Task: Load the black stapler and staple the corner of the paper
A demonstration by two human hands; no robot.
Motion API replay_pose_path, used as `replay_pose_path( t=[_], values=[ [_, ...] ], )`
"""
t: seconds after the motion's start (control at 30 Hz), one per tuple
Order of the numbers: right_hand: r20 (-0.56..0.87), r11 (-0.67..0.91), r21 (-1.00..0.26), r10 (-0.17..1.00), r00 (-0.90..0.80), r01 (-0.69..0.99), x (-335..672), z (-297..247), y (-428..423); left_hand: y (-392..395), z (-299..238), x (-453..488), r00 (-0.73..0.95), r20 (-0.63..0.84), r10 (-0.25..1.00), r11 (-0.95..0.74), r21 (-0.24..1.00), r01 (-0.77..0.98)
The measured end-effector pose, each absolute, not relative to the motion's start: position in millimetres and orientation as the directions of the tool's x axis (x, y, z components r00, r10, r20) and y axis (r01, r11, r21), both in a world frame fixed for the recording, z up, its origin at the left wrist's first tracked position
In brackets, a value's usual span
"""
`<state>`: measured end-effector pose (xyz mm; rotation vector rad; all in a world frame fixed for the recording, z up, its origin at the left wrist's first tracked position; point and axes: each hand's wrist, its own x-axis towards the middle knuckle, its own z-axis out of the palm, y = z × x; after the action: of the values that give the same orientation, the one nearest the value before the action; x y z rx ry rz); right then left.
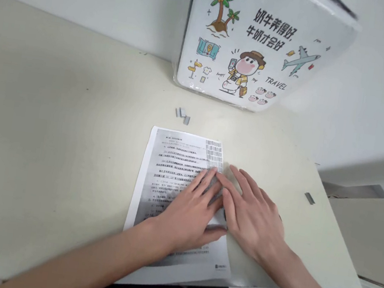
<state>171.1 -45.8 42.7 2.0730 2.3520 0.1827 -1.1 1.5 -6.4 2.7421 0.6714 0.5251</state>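
Observation:
A printed sheet of paper (pixel 144 180) lies on the table, with dense text and a block of barcodes at its upper right. My left hand (pixel 190 210) rests flat on the sheet, fingers stretched toward the barcodes and thumb pointing to the right edge. Along that edge lies my right hand (pixel 253 214), its fingers extended and its index fingertip meeting the left fingers below the barcodes. Between the two hands a small dark patch shows at the paper's edge; I cannot make out what it is. The hands cover part of the text.
Several short grey strips, like staple strips (pixel 182 112), lie just beyond the sheet. Another grey strip (pixel 309 198) is near the table's right edge. A plastic-wrapped box (pixel 216 71) with cartoon travel prints stands at the back against the wall. The pale table (pixel 52 143) extends left.

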Motion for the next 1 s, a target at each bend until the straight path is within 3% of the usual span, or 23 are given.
replay_pose_path(
  t=[0.23,0.7,1.0],
  values=[
    [0.084,0.150,0.084,0.984,-0.157,0.985,169.3,40.6,-43.5,2.4,-6.6,-1.1,0.828,0.290,0.480,-0.863,0.326,0.386],
    [0.081,0.054,-0.489,0.997,-0.016,0.870,188.5,64.3,-55.1,2.4,-4.3,-0.1,0.851,0.214,0.479,-0.854,0.339,0.395],
    [0.066,0.070,-0.574,0.997,-0.040,0.816,196.6,68.2,-59.0,2.2,-3.9,-1.6,0.847,0.236,0.476,-0.862,0.313,0.398]
  ],
)
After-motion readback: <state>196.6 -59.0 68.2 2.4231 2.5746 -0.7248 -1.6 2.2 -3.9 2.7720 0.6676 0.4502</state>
